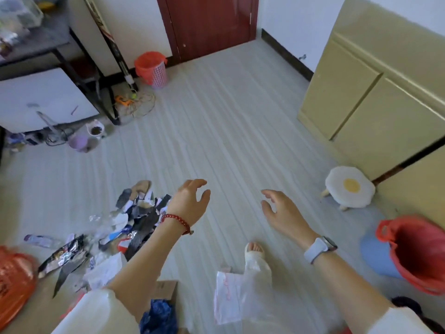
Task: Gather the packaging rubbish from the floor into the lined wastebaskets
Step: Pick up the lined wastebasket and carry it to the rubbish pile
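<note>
Reaching out over the pale plank floor [236,121] at mid-frame, both hands are empty with fingers loosely spread: the left hand [191,201], with a red bead bracelet [177,221] on its wrist, hangs beside the heap of torn wrappers and foil packets [125,227] at lower left, and the right hand [280,213], with a pale-strapped watch [319,248] on its wrist, hangs over bare floor. A clear plastic bag [243,295] lies at bottom centre. A blue wastebasket with a red liner [416,251] stands at the right edge; a pink one, also red-lined [151,68], stands near the dark red door [209,25] at the top. A fried-egg stool [349,186] sits beside the yellow cabinet [375,97].
</note>
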The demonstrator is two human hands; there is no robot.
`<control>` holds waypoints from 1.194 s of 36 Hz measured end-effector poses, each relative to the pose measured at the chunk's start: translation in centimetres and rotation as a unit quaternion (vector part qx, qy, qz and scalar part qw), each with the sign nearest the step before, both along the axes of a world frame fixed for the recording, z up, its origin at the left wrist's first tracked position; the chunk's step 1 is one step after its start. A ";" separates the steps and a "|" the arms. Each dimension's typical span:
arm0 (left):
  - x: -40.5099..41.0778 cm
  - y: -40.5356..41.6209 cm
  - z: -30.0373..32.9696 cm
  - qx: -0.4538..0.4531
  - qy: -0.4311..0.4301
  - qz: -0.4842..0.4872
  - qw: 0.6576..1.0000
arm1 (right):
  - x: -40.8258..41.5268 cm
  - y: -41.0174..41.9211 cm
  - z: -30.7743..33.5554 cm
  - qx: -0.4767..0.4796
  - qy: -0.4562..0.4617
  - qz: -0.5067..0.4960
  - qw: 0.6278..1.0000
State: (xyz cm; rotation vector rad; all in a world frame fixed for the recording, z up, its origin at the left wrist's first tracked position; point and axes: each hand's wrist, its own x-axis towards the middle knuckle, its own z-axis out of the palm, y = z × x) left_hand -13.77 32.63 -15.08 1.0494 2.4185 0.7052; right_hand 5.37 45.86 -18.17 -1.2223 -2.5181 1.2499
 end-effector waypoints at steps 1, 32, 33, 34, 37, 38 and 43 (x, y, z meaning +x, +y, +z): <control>-1.1 3.4 0.3 -0.008 0.007 -0.015 1.000 | -1.3 2.8 0.5 0.021 -0.011 0.009 1.000; -57.3 42.1 1.2 0.005 -0.037 0.182 0.983 | -64.9 47.1 4.6 0.058 -0.050 0.201 0.977; -59.4 43.3 1.5 0.007 -0.037 0.181 0.983 | -67.2 48.2 5.0 0.057 -0.046 0.198 0.977; -61.5 44.5 1.9 0.009 -0.038 0.180 0.983 | -69.5 49.2 5.4 0.057 -0.041 0.196 0.978; -67.4 47.4 2.3 0.014 -0.044 0.187 0.981 | -75.5 52.2 5.9 0.050 -0.035 0.188 0.980; -69.3 48.1 2.2 0.017 -0.045 0.192 0.980 | -77.5 53.1 5.9 0.048 -0.031 0.187 0.981; -79.4 51.0 0.7 0.016 -0.051 0.234 0.971 | -87.9 57.9 4.7 0.033 -0.040 0.196 0.979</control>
